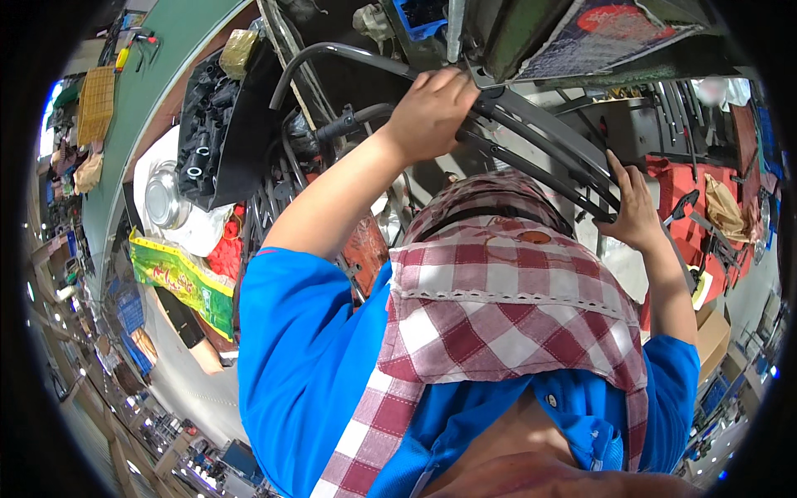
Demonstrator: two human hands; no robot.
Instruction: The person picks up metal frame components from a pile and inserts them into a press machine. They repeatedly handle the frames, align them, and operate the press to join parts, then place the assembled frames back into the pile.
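A black bent-tube frame (548,137) lies slantwise in front of my body; its exact kind is not clear. Its hooked tube (349,51) reaches to the upper left, and several bars run down to the right. My left hand (436,112) is closed over the frame near its middle. At the lower right end of the bars, my right hand (633,206) grips with fingers on the outer side and thumb below. Under the left wrist passes another curved tube with a thick black sleeve (336,126); whether it joins the frame cannot be made out.
On the left stands a black bin (237,124) of dark plastic parts, near a round metal tin (166,195) and a green-yellow bag (187,278). Metal machinery (498,50) rises ahead. To the right are a red surface (677,187) with tools and a cardboard box (712,340).
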